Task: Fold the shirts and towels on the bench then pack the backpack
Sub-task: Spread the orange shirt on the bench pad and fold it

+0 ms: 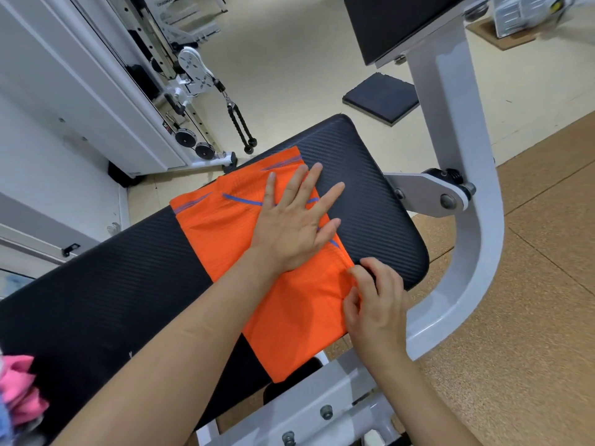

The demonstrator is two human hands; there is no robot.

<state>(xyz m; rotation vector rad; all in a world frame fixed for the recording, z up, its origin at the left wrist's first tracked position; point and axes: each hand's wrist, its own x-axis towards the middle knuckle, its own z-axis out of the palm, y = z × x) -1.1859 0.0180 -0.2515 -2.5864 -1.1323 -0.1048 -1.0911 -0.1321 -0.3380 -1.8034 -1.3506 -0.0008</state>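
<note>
One orange shirt (225, 239) is counted on the black padded desk (370, 175), and two hands are seen working on it. The shirt is laid across the pad as a long flat strip with thin blue trim lines, and its near end is hung over the desk's near edge. The left hand (293, 226) is pressed palm-down on the far half of the shirt, with all five fingers straight and fanned apart. The right hand (376, 304) is placed at the shirt's right edge, nearer the camera, and the fabric there is pinched between curled fingers and thumb. The two hands are kept apart, with orange cloth showing between them.

At the lower left corner one pink cloth (22, 397) is seen bunched on the desk, with one scrap of blue cloth (4, 423) just beside it at the picture's edge. Both are well apart from the hands. On the floor beyond, one dark square mat (381, 98) is spotted, and one black rope handle (240, 127) is hung from the cable machine.
</note>
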